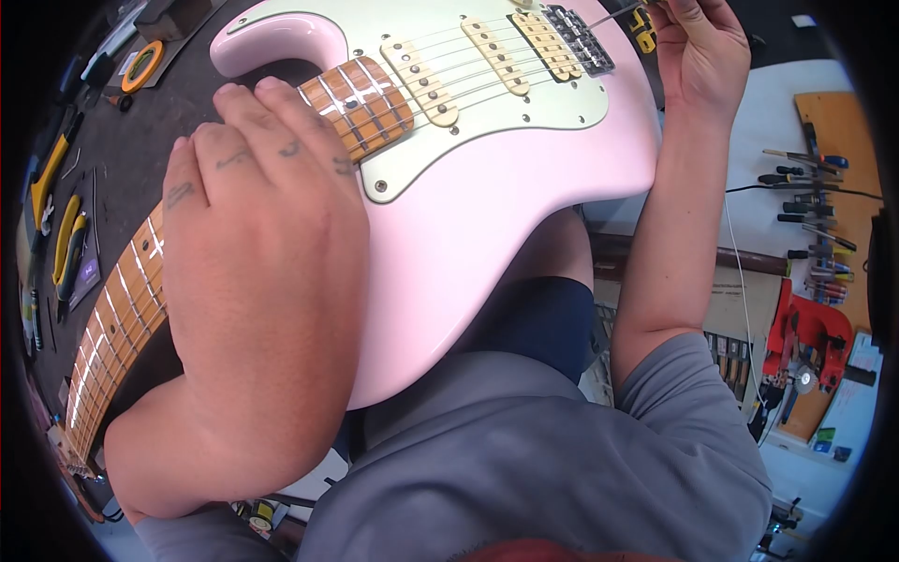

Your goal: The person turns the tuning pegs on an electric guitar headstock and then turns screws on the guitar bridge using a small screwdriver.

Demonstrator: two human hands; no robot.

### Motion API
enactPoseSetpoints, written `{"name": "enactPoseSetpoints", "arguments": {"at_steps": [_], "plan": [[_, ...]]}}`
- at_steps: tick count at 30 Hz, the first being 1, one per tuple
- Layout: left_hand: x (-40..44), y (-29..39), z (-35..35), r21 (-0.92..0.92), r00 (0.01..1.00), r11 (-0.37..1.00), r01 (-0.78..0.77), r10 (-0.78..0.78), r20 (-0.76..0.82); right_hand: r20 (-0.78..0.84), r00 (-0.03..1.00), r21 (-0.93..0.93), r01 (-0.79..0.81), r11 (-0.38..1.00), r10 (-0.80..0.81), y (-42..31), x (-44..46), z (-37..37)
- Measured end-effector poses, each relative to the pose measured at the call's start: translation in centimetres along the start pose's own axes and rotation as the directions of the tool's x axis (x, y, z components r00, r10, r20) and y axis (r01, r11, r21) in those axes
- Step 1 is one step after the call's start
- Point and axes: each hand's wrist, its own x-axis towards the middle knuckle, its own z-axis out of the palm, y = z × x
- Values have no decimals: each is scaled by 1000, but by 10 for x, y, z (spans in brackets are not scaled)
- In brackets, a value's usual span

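A pale pink electric guitar (468,215) lies across my lap and the bench, face up, with a mint-white pickguard and cream pickups. My left hand (267,206) lies over the guitar's maple neck (351,108), near where it meets the body, its fingers curled across the strings; the thumb is hidden. At the upper right, my right hand (702,47) pinches a thin metal rod (613,16) that reaches toward the chrome bridge (581,42). The rod's held end is partly cut off by the frame, so I cannot tell its exact kind.
On the dark bench at left are yellow-handled pliers (67,245), a roll of orange tape (142,66) and other hand tools. A wooden board (833,122) at right carries several screwdrivers, with a red clamp-like tool (810,337) below. A thin white cable (740,253) hangs beside my right arm.
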Motion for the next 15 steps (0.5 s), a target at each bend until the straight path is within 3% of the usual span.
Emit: {"name": "enactPoseSetpoints", "arguments": {"at_steps": [6,9,12,15], "plan": [[0,-1,2,6,1000,1000,-8,8,-8,20,993,245,-117,962,115,-10,-14,24],[0,-1,1,19,1000,1000,-15,15,-9,91,994,263,-86,961,64,-1,-11,10],[-1,-1,2,18,1000,1000,-8,9,-17,27,997,111,-74,991,72,-1,-4,2],[0,0,2,29,1000,1000,-8,8,-11,-27,999,71,-38,997,40,0,-2,1]]}}
